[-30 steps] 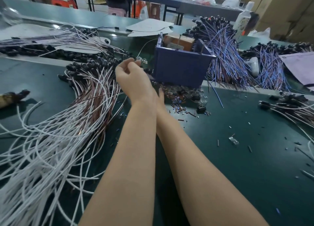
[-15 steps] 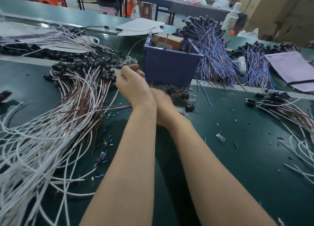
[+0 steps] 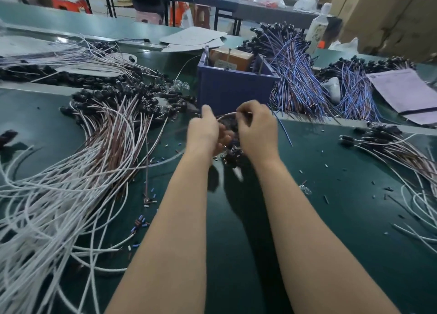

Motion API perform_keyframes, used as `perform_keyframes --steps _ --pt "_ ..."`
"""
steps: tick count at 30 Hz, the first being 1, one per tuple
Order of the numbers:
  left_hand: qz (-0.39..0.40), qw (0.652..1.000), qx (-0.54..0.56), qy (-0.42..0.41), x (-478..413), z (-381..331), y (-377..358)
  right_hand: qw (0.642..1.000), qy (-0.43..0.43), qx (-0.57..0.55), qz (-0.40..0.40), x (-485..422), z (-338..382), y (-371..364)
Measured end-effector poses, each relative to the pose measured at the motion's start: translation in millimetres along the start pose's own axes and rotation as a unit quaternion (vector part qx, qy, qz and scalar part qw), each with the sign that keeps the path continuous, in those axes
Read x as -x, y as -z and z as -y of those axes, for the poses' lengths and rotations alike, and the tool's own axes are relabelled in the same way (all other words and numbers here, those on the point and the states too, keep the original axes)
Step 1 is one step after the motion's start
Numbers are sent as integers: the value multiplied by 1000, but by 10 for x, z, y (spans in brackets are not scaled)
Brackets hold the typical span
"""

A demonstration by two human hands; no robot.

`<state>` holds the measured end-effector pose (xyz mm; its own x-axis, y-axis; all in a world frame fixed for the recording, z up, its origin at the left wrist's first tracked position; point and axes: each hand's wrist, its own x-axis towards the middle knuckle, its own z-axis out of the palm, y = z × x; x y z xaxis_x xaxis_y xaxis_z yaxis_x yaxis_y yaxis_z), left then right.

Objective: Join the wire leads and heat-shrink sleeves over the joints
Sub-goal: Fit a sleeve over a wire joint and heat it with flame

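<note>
While both hands meet just in front of the blue bin (image 3: 236, 94), the right hand (image 3: 257, 130) closes its grip in a pinch on a thin wire lead (image 3: 226, 115), which arcs across to the left hand (image 3: 203, 134). The left grip is curled, but blur hides whether it holds the lead. Small dark pieces (image 3: 233, 156) lie heaped on the green worktop (image 3: 331, 219) beneath; a white-and-brown wire bundle (image 3: 106, 136) spreads leftward.

A pale wire lead (image 3: 226, 114) arches above the table's (image 3: 331, 231) middle, pinched by the right hand (image 3: 257, 129) and, apparently, the left hand (image 3: 203, 131). White-and-brown leads (image 3: 101, 148) with black ends fan toward the left edge; short sleeve pieces (image 3: 142, 221) lie scattered beside them.
</note>
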<state>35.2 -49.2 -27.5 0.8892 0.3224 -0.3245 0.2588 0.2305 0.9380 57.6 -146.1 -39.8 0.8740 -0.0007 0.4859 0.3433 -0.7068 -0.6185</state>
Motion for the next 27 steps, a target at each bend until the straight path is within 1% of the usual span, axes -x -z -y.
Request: perform_keyframes --steps 1,3,4,5,6,7,8,10,11,12,13,14,15,17,18,19,21,22,24,25,27 --pt "39 998 -44 25 22 2 -23 1000 -4 -12 -4 -23 -1 94" --pt "82 991 -97 45 51 0 -79 999 -24 -26 -6 -42 -19 302" --pt "87 991 -98 37 55 -3 -106 999 -44 -23 4 -39 -44 414" --pt "83 993 -77 17 53 -13 -129 997 -67 -13 33 -23 -62 535" --pt "74 997 -37 -11 44 -19 -144 992 -89 -2 84 7 -68 660" --pt "64 997 15 -44 35 -26 -158 982 -111 -2 152 49 -66 785" --pt "53 993 64 -81 24 -36 -164 965 -128 -14 228 104 -55 892" --pt "32 981 115 -154 11 -52 -172 920 -132 -55 365 219 -25 1063" --pt "39 974 134 -176 6 -53 -184 895 -123 -86 420 264 -2 1121" --pt "67 969 154 -183 13 -50 -204 871 -114 -124 462 294 17 1155" --pt "112 964 164 -178 27 -38 -235 853 -109 -158 485 304 31 1164" --pt "162 960 158 -166 46 -11 -271 850 -109 -179 483 286 38 1149" --pt "207 957 134 -152 61 28 -301 865 -117 -183 452 254 31 1105" --pt "269 951 68 -136 58 137 -325 919 -152 -169 322 150 -34 942" --pt "288 947 43 -134 41 188 -320 936 -175 -165 257 92 -78 838" --pt "300 944 25 -134 25 228 -310 943 -195 -165 214 42 -115 736" --pt "311 941 9 -131 3 257 -278 946 -209 -175 178 -28 -165 546" --pt "314 940 -2 -132 -4 258 -270 946 -200 -194 165 -48 -177 472" --pt "310 938 -56 -147 -19 264 -273 939 -178 -254 149 -67 -175 367" --pt "303 936 -92 -155 -24 268 -274 929 -171 -288 157 -53 -168 326" --pt "282 935 -141 -163 -37 269 -266 898 -166 -365 182 17 -167 249"
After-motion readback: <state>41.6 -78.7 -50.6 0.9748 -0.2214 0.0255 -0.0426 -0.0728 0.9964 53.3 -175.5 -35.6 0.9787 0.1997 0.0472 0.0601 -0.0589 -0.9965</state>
